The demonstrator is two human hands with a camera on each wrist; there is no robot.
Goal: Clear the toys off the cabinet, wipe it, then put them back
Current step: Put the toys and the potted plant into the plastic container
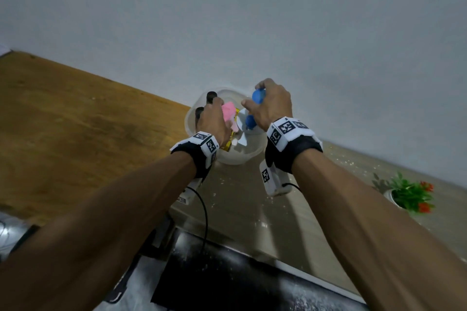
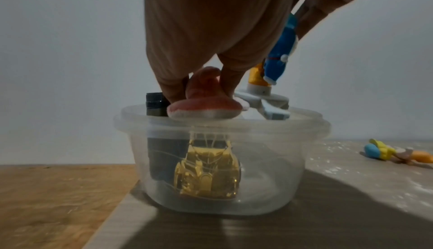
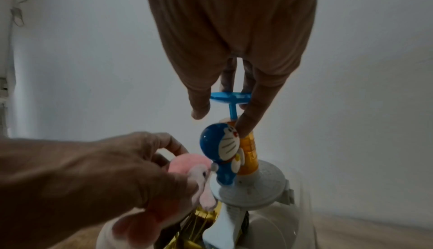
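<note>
the cabinet top (image 1: pixel 247 209), pale grey and dusted with white specks, runs along the white wall, with a brown wooden surface (image 1: pixel 75 118) butting against its left edge. on it, against the wall, stands a clear plastic tub (image 2: pixel 304 160) with a rolled rim, and both hands are over its mouth, close together but not touching. the left hand (image 1: pixel 213 118) reaches down into the tub's left half and its fingers pinch a pink plush toy (image 2: pixel 203 104), soft and fuzzy with a paler underside, which sits at rim height. the right hand (image 1: pixel 271 106) is above the tub's right half, fingers curled round the top of a blue cat figure (image 3: pixel 222 147) with a white face, mounted beside an orange post on a round grey base (image 3: pixel 257 188) and topped by a blue disc on a thin stem (image 3: pixel 230 96). inside the tub a shiny gold toy car (image 2: pixel 211 171) stands on end beside a dark block with a black cap (image 2: pixel 154 103). on the cabinet to the right lie a small blue, yellow and orange figure (image 2: pixel 396 153) and, nearer the edge, a little pot of green leaves with red flowers (image 1: pixel 409 194).
</note>
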